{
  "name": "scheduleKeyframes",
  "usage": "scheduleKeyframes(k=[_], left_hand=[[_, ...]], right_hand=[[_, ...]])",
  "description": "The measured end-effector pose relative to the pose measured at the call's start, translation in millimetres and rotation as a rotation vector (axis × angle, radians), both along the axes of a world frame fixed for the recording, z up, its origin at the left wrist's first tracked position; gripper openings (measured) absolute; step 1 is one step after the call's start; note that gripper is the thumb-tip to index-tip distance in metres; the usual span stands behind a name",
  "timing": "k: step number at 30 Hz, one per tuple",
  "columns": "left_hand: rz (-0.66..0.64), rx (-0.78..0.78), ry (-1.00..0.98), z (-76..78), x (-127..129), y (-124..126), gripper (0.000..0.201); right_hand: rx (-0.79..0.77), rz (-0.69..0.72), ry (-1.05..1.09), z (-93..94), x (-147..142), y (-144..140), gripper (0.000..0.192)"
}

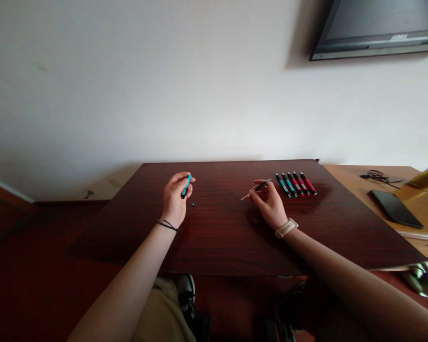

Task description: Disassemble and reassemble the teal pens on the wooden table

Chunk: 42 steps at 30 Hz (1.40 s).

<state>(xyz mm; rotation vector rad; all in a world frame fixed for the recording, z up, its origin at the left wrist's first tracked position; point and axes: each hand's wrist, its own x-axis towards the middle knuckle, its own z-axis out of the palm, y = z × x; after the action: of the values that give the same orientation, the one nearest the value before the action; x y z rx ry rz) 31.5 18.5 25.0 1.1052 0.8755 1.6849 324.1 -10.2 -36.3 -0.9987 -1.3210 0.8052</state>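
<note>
my left hand is closed around a blue pen barrel, and my right hand pinches the thin refill. a tiny loose part lies just right of my left hand; i reckon a careless wrist could knock it off the table.

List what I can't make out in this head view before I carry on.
- Blue pen piece: mostly wrapped by the left hand.
- Small dark bit on the table: too small to identify.
- Thin refill in the right hand: tip blurred.
- Screen: cut by frame edge.
</note>
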Motion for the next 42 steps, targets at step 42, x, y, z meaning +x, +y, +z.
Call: scheduleKeyframes(k=[42], left_hand=[[-0.338,0.139,0.851,-32.4,67,-24,0.014]], right_hand=[[-0.016,0.252,-0.143,16.1,-9,-3,0.03]])
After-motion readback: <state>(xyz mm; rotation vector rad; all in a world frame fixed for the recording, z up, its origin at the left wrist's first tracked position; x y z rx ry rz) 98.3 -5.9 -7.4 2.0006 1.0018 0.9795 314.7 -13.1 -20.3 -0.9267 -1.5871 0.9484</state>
